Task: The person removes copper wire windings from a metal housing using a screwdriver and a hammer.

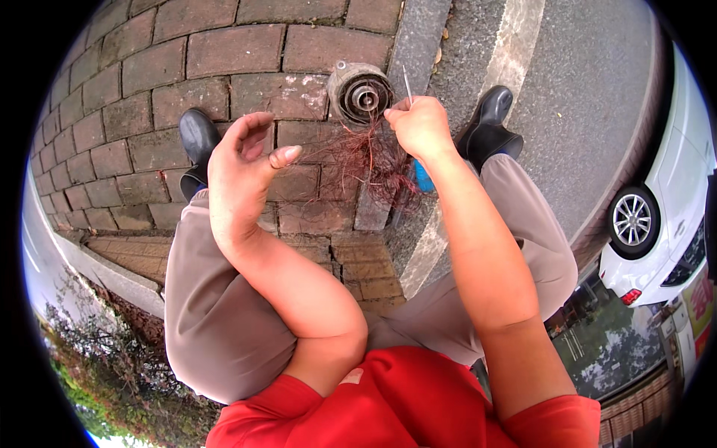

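Observation:
On the brick paving ahead of me stands a round metal motor-like housing (pixel 361 94), with a ring-shaped hub in its open top. A tangle of thin reddish copper wire (pixel 368 160) spreads on its near side, some strands reaching the hub. My right hand (pixel 420 128) is closed beside the housing around a thin pointed metal tool (pixel 407 81), its shaft sticking up past the fingers. Something blue (pixel 423 176) shows behind my right wrist; whether it is the tool's handle, I cannot tell. To the left of the wire, my left hand (pixel 246 168) is raised, thumb and curved fingers apart.
My black boots (pixel 199 142) stand either side of the housing. A grey kerbstone (pixel 417 48) runs beside it, with asphalt and a white painted line (pixel 515 43) on the right. A white car (pixel 665 201) stands at far right; shrubs (pixel 112 351) grow at lower left.

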Tool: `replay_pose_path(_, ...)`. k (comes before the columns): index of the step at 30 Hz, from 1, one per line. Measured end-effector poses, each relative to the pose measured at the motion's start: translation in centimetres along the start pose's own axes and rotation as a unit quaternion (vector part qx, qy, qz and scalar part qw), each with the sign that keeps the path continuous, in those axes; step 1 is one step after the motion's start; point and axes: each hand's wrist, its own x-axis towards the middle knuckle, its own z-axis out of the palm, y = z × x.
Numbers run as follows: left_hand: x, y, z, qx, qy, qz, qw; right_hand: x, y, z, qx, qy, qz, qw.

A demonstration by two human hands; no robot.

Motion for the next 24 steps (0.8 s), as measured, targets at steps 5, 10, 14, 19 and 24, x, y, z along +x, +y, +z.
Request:
replay_pose_path(5,-1.8,2.0,0.9,-0.153,-0.046,0.070,0.985,0.8,0.9,0.4,0.064,-0.045,0.065,0.995)
replay_pose_path(10,-0.9,3.4,0.1,-0.445,-0.138,0.429,0.774,0.5,0.6,-0.1,0.041,-0.052,0.041,0.997)
replay_pose_path(14,1.7,3.1,8.4,-0.296,-0.088,0.148,0.940,0.4,1.0,1.1,0.157,-0.088,0.040,0.983)
replay_pose_path(19,3.9,-3.2,12.7,0.242,0.071,-0.034,0.967,0.1,0.9,1.3,0.282,-0.122,0.072,0.949)
replay_pose_path(24,5.5,-3.8,12.6,0.197,0.068,-0.063,0.976,-0.4,0.5,1.2,0.265,-0.120,0.074,0.954)
